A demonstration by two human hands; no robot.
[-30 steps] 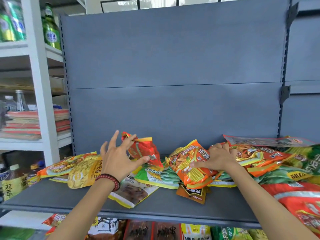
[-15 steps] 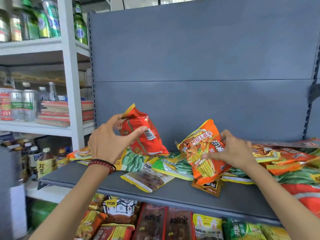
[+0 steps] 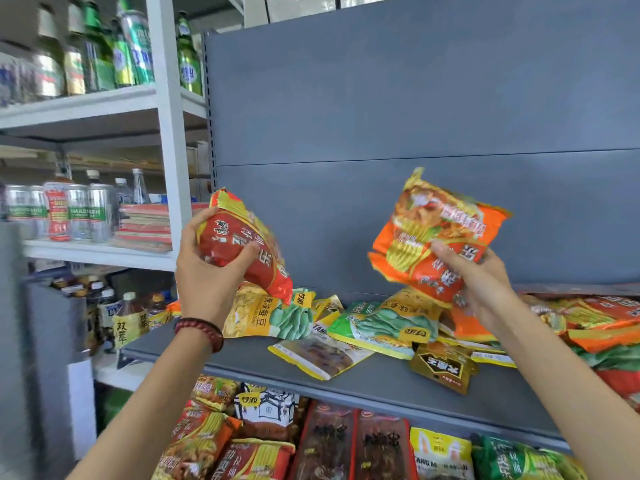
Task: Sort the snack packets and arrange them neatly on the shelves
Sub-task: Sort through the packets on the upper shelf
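The left hand [image 3: 207,275] grips a red packet [image 3: 242,251] near its top, thumb across the front, and holds it tilted in the air. A bead bracelet [image 3: 201,332] sits on that wrist. The right hand [image 3: 481,282] grips an orange packet [image 3: 440,230] from below, thumb on its face. That makes two packets up, one to a hand, well apart and both clear of the grey shelf [image 3: 242,362].

Loose on that shelf I count two bean packets [image 3: 270,315] [image 3: 384,327], one pale packet [image 3: 318,355] with a brown picture, and one gold packet [image 3: 443,367] by the front edge. The heap [image 3: 595,323] at the right is too tangled to count.

The lower shelf holds more packets [image 3: 329,441], packed side by side. The white rack [image 3: 166,133] on the left carries green bottles [image 3: 131,46] on top, cans [image 3: 79,209] in the middle and brown bottles [image 3: 128,320] low down.
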